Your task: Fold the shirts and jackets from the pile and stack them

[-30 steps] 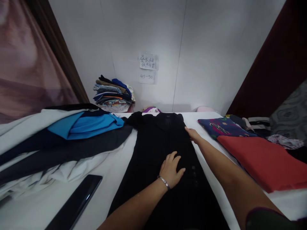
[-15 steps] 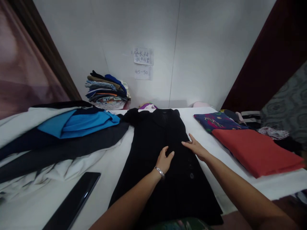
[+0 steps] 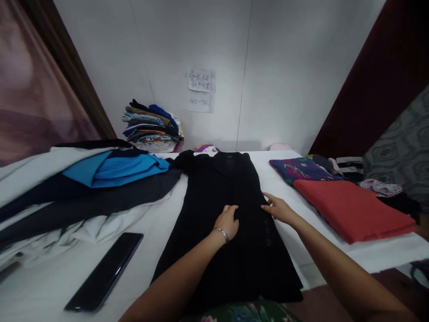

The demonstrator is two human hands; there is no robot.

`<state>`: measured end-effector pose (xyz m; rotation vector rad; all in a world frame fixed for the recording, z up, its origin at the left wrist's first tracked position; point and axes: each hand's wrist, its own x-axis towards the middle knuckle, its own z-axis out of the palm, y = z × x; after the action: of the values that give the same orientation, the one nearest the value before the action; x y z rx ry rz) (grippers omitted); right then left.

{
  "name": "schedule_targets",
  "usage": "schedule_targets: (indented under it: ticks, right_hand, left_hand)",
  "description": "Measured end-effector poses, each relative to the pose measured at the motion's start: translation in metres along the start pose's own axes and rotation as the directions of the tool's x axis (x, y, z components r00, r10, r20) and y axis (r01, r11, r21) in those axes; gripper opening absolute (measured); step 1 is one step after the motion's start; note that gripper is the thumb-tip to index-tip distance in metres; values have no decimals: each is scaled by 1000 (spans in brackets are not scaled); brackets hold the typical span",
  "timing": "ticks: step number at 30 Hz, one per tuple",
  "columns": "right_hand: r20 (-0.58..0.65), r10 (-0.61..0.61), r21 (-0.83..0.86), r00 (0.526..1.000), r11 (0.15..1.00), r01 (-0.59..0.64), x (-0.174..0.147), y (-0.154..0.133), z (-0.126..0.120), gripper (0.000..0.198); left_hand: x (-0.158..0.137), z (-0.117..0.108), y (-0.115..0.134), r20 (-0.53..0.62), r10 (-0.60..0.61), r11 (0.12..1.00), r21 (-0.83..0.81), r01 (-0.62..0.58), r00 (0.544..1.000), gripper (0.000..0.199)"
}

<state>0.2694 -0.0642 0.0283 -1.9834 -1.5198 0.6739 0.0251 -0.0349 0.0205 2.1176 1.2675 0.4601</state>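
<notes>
A black coat (image 3: 214,179) with a few buttons lies spread on the white table, its collar at the far end. Over its middle rests my left hand (image 3: 228,220), a bracelet at the wrist, its fingers stretched across the cloth and the thumb apart. My right hand (image 3: 276,209) is at the coat's right edge, where finger and thumb take hold of the cloth. The coat's near end reaches the table's front, close to my body.
Loose clothes, including a blue garment (image 3: 130,169), lie on the left, with a dark phone (image 3: 107,270) nearer. Folded clothes (image 3: 150,127) are stacked by the wall. A folded red garment (image 3: 348,208) and a patterned one (image 3: 298,169) lie right. Paper notes (image 3: 202,80) hang behind.
My right hand has come slightly nearer and now takes the coat's right edge. My left hand has flattened onto the cloth at about the same place. The coat's lower right corner has shifted slightly.
</notes>
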Motion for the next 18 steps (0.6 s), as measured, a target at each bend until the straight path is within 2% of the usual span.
schedule_targets:
  ticks: [2, 4, 7, 10, 14, 18]
  right_hand:
    - [-48, -162, -166, 986, 974, 152, 13, -2, -6, 61]
    - [-94, -271, -267, 958, 934, 238, 33, -8, -8, 61]
    - [-97, -325, -355, 941, 894, 272, 71, -24, -2, 67]
    - [-60, -303, -439, 951, 864, 247, 113, -41, 11, 70]
    - [-11, -187, -531, 982, 834, 153, 166, -50, 27, 74]
    - [73, -119, -535, 990, 833, 140, 203, -43, 45, 78]
  left_hand:
    - [-1, -2, 6, -79, 90, 987, 139, -78, 993, 48]
    - [-2, 3, 12, -115, 243, 953, 215, -215, 963, 50]
    - [-5, 22, 17, 19, 458, 867, 210, -451, 889, 60]
    - [-11, 41, 14, 149, 520, 821, 183, -541, 841, 67]
    - [-16, 48, 8, 173, 505, 825, 191, -532, 846, 68]
    - [-17, 43, 9, 185, 498, 834, 166, -526, 847, 68]
